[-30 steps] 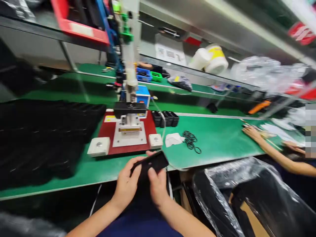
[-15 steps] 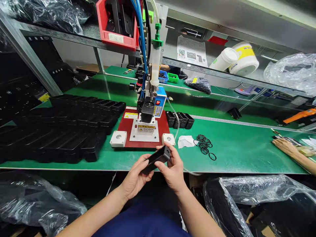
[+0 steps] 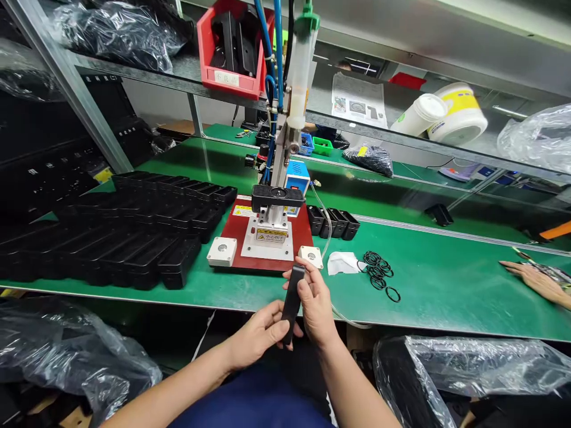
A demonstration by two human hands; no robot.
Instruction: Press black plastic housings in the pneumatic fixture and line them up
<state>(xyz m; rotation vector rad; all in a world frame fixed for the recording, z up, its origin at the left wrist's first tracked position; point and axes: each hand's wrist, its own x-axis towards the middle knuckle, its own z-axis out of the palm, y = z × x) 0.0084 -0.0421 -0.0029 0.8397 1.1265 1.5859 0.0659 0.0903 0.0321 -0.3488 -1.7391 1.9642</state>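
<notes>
Both hands grip one long black part point(image 3: 292, 303), held nearly upright before the bench's front edge. My left hand point(image 3: 259, 334) closes round its lower end, thumb on its face. Around the upper end are the fingers and thumb of my right hand point(image 3: 316, 303). Beyond them stands a press machine on a red base point(image 3: 234, 229), with a black piece point(image 3: 277, 195) lying crosswise in its head. White button boxes point(image 3: 222, 251) sit at the base's front corners. Black rubber rings point(image 3: 378, 270) lie right of a white cloth point(image 3: 342, 263).
Rows of black housings point(image 3: 173, 261) fill the left of the green bench point(image 3: 437, 291). Several more point(image 3: 334, 222) stand right of the machine. A red bin point(image 3: 232, 83) is on the shelf above. At far right rests another person's hand point(image 3: 535, 282).
The black part has turned from slanted to nearly upright in my hands. In the machine's head, the black piece now lies crosswise. The whole view has shifted slightly.
</notes>
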